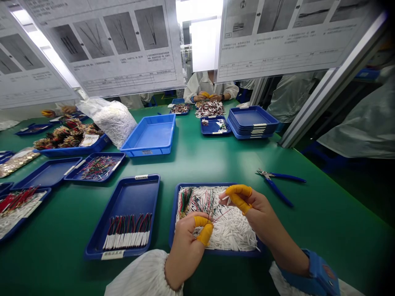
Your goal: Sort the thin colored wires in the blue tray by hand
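My left hand [187,243], with yellow finger cots on thumb and forefinger, pinches a few thin wires [211,209] that stick up from the fingertips. My right hand [253,205], also in yellow finger cots, is closed on a small white tube [227,200] just up and to the right of the left hand. Both hands are over a blue tray [173,222] full of loose white tubes [231,233]. Bundled coloured wires [185,200] lie at that tray's back left. Left of it, another tray [129,193] holds a row of wires with white tubes on their ends [127,239].
Blue-handled cutters [279,183] lie open at right. Farther back are a light blue bin [149,133], stacked blue trays [253,117] and a bag of white pieces [112,121]. Trays of wires [98,167] line the left. A co-worker [212,87] sits opposite, under hanging instruction sheets [120,74].
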`<state>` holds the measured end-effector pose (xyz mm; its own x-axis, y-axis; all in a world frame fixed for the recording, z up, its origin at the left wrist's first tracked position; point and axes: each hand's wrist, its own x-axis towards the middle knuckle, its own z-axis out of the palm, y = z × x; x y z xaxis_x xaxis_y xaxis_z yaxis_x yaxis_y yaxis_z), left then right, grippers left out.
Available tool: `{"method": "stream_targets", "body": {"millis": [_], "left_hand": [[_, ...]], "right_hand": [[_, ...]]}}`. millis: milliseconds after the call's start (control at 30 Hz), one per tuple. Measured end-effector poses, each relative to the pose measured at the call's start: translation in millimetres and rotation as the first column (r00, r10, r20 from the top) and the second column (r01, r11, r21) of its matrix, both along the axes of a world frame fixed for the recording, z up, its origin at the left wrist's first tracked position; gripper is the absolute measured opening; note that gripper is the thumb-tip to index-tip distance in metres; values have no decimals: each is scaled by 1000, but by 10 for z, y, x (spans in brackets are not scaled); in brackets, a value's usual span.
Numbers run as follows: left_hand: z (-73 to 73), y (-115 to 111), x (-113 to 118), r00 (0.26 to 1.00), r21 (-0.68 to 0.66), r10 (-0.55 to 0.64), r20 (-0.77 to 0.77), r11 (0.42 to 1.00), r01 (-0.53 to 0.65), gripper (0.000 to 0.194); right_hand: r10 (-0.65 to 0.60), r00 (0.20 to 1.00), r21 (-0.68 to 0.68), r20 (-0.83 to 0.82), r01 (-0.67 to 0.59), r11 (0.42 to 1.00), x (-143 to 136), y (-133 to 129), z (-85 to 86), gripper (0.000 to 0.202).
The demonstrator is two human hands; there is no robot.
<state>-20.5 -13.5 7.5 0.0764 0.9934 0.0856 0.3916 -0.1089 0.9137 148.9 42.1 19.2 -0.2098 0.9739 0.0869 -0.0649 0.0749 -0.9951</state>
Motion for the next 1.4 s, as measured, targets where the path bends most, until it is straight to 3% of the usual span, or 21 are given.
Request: {"method": "stream_targets", "body": {"millis": [300, 400, 500, 600, 733, 1400], "left_hand": [[11, -9, 8, 1000, 9, -14, 5, 1000, 14, 14], [1, -7, 3, 999, 11, 1, 33, 1000, -2, 14], [-23, 0, -11, 995, -8, 36, 98, 999, -35, 12], [-55, 18, -25, 983, -30, 72, 169, 997, -68, 8], [-84, 40, -31, 973, -50, 74, 220, 997, -65, 8], [-92, 47, -27, 968, -60, 83, 235, 996, -70, 7]], "right_hand": [[82, 988, 93, 134, -95, 991, -24, -22, -19, 16], [93, 996, 17, -6, -92, 996, -34, -19, -38, 15], [20, 990, -137, -138, -39, 990, -22, -1, -45, 14], [-72, 976, -260, -205, 16, 965, 2, 17, -41, 16], [-129, 955, -315, -268, 40, 948, 21, 15, -33, 19], [-126, 946, -250, -300, 49, 967, -15, 1, -18, 15]]}}
